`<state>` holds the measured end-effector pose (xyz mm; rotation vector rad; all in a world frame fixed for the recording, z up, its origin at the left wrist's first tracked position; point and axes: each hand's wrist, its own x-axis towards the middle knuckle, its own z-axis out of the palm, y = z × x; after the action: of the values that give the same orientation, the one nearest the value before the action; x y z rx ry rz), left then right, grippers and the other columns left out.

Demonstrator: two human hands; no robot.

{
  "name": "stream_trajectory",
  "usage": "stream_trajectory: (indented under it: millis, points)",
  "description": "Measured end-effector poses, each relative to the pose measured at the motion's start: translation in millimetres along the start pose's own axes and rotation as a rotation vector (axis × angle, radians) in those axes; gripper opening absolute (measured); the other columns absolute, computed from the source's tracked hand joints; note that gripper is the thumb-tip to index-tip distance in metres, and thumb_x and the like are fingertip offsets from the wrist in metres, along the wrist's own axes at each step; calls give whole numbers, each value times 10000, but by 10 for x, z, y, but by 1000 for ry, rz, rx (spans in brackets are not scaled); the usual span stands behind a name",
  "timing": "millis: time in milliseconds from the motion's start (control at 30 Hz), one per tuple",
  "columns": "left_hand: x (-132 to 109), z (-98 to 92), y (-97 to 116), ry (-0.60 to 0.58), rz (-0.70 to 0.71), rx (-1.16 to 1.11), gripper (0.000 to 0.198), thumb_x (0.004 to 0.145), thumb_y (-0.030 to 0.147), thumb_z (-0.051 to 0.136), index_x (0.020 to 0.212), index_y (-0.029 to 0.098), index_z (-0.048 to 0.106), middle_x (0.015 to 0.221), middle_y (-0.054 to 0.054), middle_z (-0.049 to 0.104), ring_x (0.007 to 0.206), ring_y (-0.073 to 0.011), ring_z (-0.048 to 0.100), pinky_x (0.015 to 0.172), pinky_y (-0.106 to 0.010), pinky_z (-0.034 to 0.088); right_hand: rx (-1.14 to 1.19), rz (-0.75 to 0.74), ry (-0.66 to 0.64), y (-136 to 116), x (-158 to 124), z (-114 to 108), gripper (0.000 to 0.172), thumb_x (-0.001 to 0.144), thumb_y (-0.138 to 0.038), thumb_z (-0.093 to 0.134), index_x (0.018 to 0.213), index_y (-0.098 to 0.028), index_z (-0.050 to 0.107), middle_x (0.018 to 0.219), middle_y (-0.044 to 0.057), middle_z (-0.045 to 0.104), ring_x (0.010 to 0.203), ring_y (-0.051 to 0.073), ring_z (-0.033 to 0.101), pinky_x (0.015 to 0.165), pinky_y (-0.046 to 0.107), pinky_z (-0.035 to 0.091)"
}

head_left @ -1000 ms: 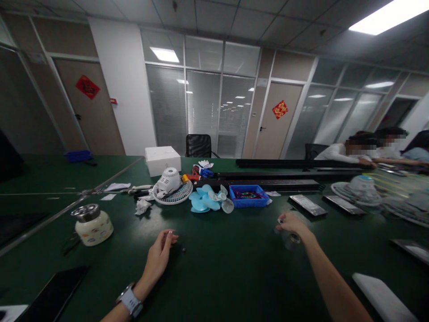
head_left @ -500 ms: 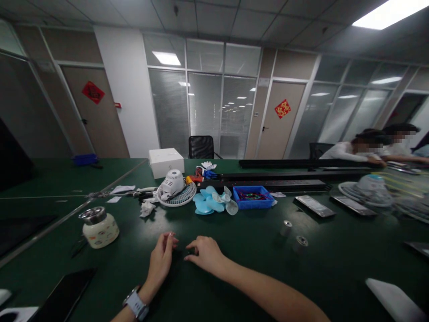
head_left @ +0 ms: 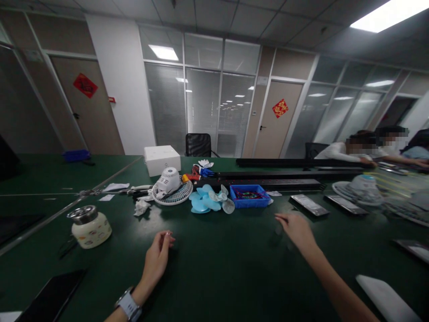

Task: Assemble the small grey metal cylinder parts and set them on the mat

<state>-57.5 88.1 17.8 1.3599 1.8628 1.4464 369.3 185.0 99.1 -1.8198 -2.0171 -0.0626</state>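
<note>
My left hand [head_left: 158, 251] rests low over the green table, its fingers curled together. Whatever they hold, if anything, is hidden. A watch with a pale strap [head_left: 128, 305] is on that wrist. My right hand [head_left: 296, 227] is stretched out to the right with thumb and fingers pinched together. Directly beneath its fingertips a small metal cylinder [head_left: 278, 229] shows faintly. I cannot tell whether the fingers touch it. Beyond the hands lie light-blue fan blades [head_left: 203, 200], a clear fan blade [head_left: 224, 197] and a white fan head with its round grille [head_left: 172, 190].
A blue tray [head_left: 251, 203] holds coloured wires. A cream jar [head_left: 92, 232] with a metal lid stands left. Flat metal-cased devices [head_left: 308, 205] lie right, and long black rails [head_left: 268, 184] run behind. A white box [head_left: 162, 161] is at the back. Other people sit far right.
My right hand has swung from beside the left hand far right, over the metal cylinders. My left hand stays nearly in place. The view has shifted slightly right.
</note>
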Motion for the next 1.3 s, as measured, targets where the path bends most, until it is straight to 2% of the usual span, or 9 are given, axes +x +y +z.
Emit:
stream_trajectory:
  millis: [67,167,700,800,933,1033,1133,1233,1300]
  points:
    - [1,2,3,3,6,14,476,828,621,400,982,202,566,843,-58,704,772,-250,672,727,-379,508,-82,51,-12,286,31,0,275,866,-245,496,990,-224,740,983,89,729,896,259,686,784,335,511]
    - [-2,0,7,-1,11,14,478,828,623,395,979,201,561,843,-61,705,765,-248,671,721,-376,509,-111,52,-40,437,32,70,266,867,-251,503,967,-232,749,940,83,738,861,249,696,755,313,514]
    - [-9,4,-19,-26,27,15,455,839,603,413,991,200,558,845,-52,695,726,-234,666,697,-366,506,-139,61,-43,410,38,177,317,898,-255,445,1005,-208,740,987,138,721,891,292,691,737,358,522]
    - [-7,9,-34,-27,32,5,442,844,595,413,990,203,554,833,-41,693,707,-221,664,686,-350,506,-37,51,-14,424,-79,136,354,899,-366,443,1129,-245,683,1109,114,687,941,287,681,767,370,539]
    - [1,23,-72,-40,34,-4,420,860,575,410,995,202,548,830,-39,691,704,-213,665,685,-343,507,205,133,101,628,-401,237,581,778,-528,562,1311,-297,529,1194,116,645,1032,312,642,827,411,553]
    - [3,38,-92,-56,34,3,405,875,556,408,1009,198,539,837,-44,691,716,-211,667,695,-344,505,407,168,31,829,-618,419,640,708,-520,615,1309,-327,507,1166,116,657,1014,318,645,831,403,565]
    - [-4,45,-98,-61,42,16,386,880,536,421,1012,193,537,838,-48,693,715,-208,670,694,-342,505,561,187,7,925,-706,558,579,717,-485,595,1274,-346,518,1097,117,684,980,315,657,841,407,569]
    - [-17,40,-85,-45,66,33,363,894,512,414,1005,190,539,831,-46,693,708,-202,670,684,-337,510,626,235,66,783,-703,621,448,709,-488,619,1149,-425,565,1005,71,711,934,318,672,831,452,569]
    - [-30,38,-62,-47,105,54,346,901,491,416,997,188,552,836,-46,691,720,-201,668,679,-335,516,663,195,69,501,-687,641,438,671,-472,667,1099,-425,587,970,39,717,890,318,681,813,484,570]
